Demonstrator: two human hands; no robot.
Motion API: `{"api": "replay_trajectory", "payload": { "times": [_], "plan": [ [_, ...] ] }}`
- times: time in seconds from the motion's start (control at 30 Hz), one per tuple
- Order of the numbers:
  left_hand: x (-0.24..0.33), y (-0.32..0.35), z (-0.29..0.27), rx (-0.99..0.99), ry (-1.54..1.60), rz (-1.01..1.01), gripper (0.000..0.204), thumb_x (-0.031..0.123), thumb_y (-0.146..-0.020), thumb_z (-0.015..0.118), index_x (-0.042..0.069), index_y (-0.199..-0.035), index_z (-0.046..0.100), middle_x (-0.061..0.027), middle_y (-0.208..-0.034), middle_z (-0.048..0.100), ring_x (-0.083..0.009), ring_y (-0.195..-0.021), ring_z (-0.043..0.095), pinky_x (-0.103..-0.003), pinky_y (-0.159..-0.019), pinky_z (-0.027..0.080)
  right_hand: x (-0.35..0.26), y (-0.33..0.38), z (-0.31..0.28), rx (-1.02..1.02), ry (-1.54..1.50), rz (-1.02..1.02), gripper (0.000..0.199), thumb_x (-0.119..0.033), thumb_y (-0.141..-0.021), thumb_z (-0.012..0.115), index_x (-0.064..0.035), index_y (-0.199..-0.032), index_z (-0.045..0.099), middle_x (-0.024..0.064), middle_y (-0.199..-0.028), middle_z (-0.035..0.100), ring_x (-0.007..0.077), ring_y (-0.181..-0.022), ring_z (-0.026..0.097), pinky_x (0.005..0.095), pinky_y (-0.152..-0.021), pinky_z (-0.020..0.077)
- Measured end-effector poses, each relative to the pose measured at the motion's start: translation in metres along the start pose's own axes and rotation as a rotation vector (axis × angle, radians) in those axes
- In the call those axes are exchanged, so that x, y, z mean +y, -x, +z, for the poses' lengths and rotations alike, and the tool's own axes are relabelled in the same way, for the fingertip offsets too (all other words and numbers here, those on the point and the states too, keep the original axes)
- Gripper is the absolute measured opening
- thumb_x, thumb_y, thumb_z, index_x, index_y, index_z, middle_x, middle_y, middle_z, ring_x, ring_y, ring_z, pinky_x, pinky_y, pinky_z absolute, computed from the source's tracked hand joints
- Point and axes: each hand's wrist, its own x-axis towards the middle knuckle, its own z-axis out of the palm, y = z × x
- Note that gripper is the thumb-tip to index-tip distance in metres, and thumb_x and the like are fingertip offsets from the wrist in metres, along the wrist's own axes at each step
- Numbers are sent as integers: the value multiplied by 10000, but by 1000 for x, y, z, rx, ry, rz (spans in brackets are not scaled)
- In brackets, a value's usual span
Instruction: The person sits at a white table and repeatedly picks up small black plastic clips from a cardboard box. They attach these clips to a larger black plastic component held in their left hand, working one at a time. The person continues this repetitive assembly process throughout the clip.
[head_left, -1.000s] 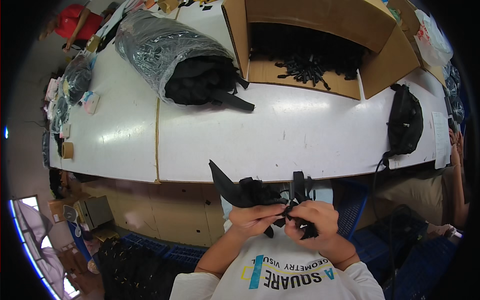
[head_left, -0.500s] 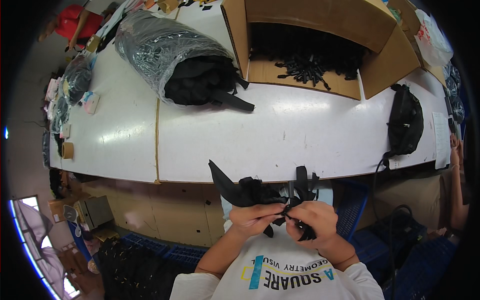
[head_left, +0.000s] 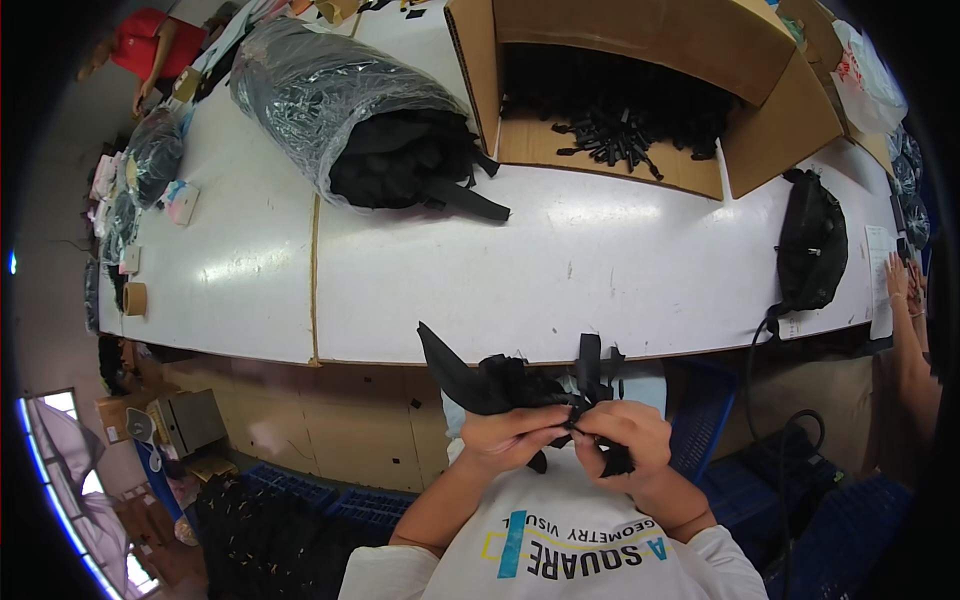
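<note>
2 hands [head_left: 570,435] pinching black strap piece [head_left: 500,380], probably webbing; white table [head_left: 600,270], cardboard box [head_left: 640,60] beyond.

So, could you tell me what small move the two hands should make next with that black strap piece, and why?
Probably draw the strap end through and snug it. Both the left hand and the right hand pinch the black strap piece close to the chest, and a loose strap end sticks up between them, so the threading looks unfinished.
</note>
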Motion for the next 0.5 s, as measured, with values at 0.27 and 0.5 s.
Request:
{"api": "replay_trajectory", "payload": {
  "times": [0.27,0.5],
  "plan": [
    [7,-11,-2,-127,-15,-58,240,7,-630,748,57,-862,709,-93,-833,659,-253,-780,593,-350,-739,459,4,0,-1,32,-29,-86,282,24,-662,714,-2,-904,571,95,-676,605,213,-499,571,284,-443,456],
    [2,-3,-6,-181,-89,-13,276,6,-599,748,69,-865,712,-92,-891,658,-269,-837,609,-351,-779,465,-3,-1,-3,23,29,-69,300,4,-646,738,-15,-912,600,72,-644,581,189,-468,534,276,-415,425]
  ]
}}
